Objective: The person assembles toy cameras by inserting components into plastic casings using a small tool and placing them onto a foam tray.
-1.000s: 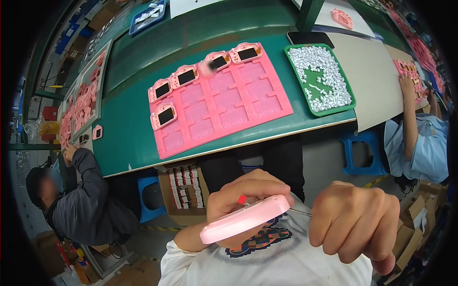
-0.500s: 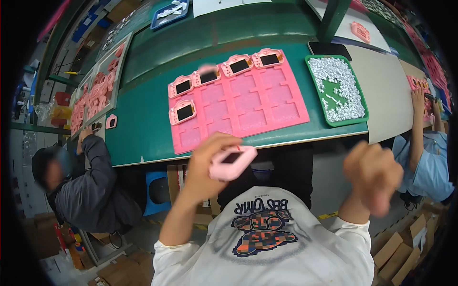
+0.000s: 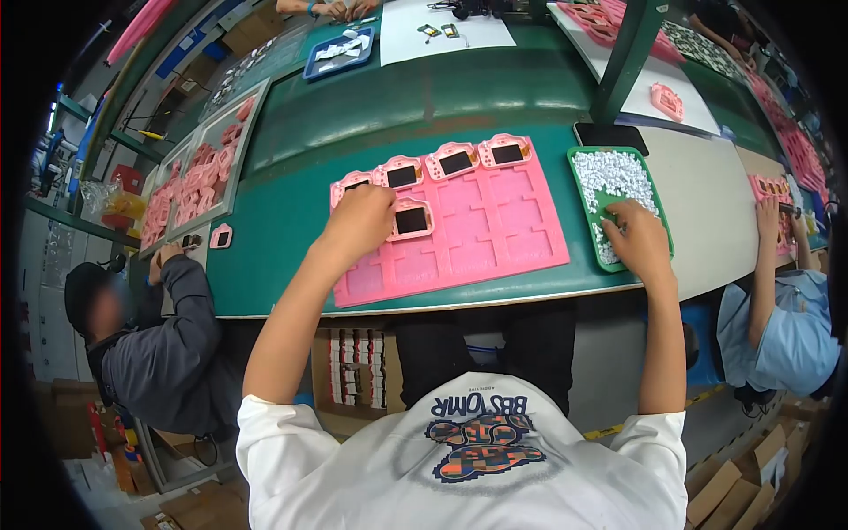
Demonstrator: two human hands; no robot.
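My left hand (image 3: 367,216) is over the left part of a pink moulded tray (image 3: 530,252), its curled fingers closed at the left edge of a pink handheld game console (image 3: 411,221) with a dark screen. That console lies in the second row. Several similar consoles, such as the one at the far corner (image 3: 507,154), fill the back row; the leftmost is partly covered by my hand. My right hand (image 3: 638,237) reaches into a green tray (image 3: 664,253) of small white pieces (image 3: 614,172), thumb and forefinger apart among them.
A black flat object (image 3: 611,137) lies behind the green tray. One small pink shell (image 3: 221,236) lies at left, beside framed bins of pink shells (image 3: 199,181). A green post (image 3: 629,62) rises behind. People work at left (image 3: 159,336) and right (image 3: 777,327).
My left hand has carried the pink game console from in front of my chest to the tray's second row. My right hand has moved forward from beside the table into the green tray.
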